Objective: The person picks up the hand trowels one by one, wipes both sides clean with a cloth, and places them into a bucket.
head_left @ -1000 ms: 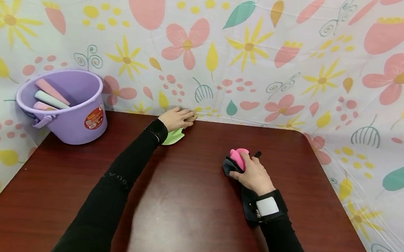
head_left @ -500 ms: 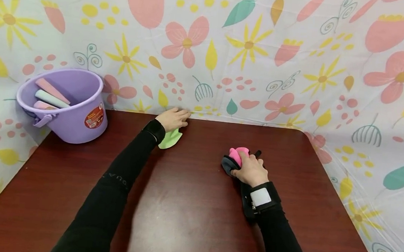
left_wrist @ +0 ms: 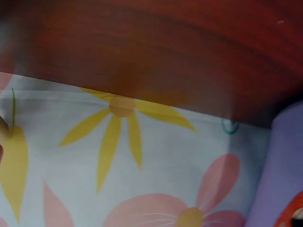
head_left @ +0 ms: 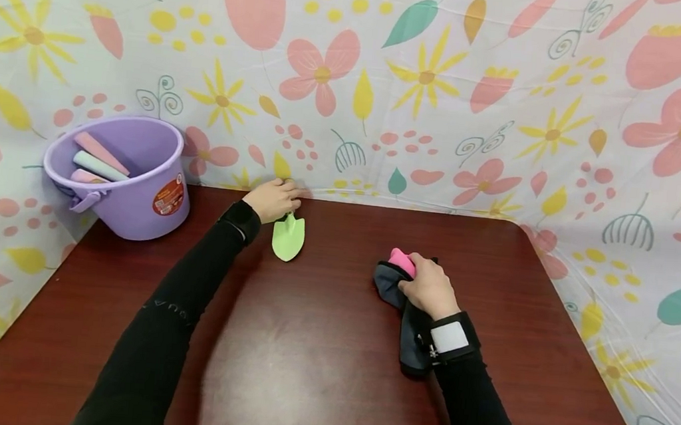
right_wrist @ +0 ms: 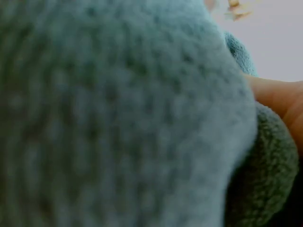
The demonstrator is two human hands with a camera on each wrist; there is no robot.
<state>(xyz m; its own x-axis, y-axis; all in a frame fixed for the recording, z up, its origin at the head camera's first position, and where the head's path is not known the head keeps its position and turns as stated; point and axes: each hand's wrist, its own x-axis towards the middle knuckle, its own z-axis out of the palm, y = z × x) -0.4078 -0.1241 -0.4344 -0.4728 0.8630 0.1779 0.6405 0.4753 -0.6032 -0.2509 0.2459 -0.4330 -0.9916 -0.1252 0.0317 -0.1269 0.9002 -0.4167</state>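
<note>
My left hand [head_left: 272, 198] is at the back edge of the table, fingers curled over the handle of a light green toy trowel [head_left: 288, 236]. The blade points toward me and the handle is hidden under the hand. My right hand [head_left: 427, 287] grips a pink toy [head_left: 401, 260] together with a dark grey cloth [head_left: 412, 331] that trails back under the wrist. In the right wrist view the fleecy grey cloth [right_wrist: 118, 118] fills the frame, with one fingertip [right_wrist: 279, 97] against it.
A purple bucket [head_left: 132, 186] holding several pastel handles stands at the table's back left corner; its wall [left_wrist: 284, 175] shows in the left wrist view. Flowered sheeting [head_left: 421, 99] walls the dark red table [head_left: 305, 356] at the back and both sides.
My left hand has slid left along the back edge, and the green trowel has turned so its blade lies in full view. My right hand has curled further over the pink toy and cloth.
</note>
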